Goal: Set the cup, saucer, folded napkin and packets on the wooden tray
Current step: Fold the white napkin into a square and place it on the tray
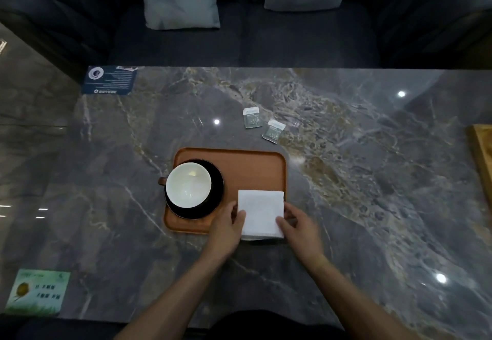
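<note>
Marble table (346,206): grey, veined, glossy, carrying everything listed below.

Wooden tray (253,169): reddish-brown, rounded corners, set near the person's edge of the table.

Saucer (217,193): black, resting on the tray's left half.

Cup (188,184): white inside, brown handle pointing left, upright on the saucer, apparently empty.

Folded napkin (261,213): white square over the tray's near right corner, its near edge seemingly overhanging the tray rim.

Left hand (226,229): at the napkin's left edge, thumb on top and fingers beneath or alongside, gripping it.

Right hand (299,226): at the napkin's right edge, thumb laid on top near the corner, fingers curled at the side, pinching it.

Packets: two small grey-green sachets on the bare marble beyond the tray's far right corner, well apart from it. Far packet (251,118); near packet (273,130), tilted, just beside the first.

Step in hand, by judgement: squaring and setting down the napkin; cup and saucer look placed, packets not yet moved.

Next move calls for: letting go of the napkin once it sits wholly inside the rim, then reaching past the tray to pick up both thin, flat packets and lay them on the free wood behind the napkin.
</note>
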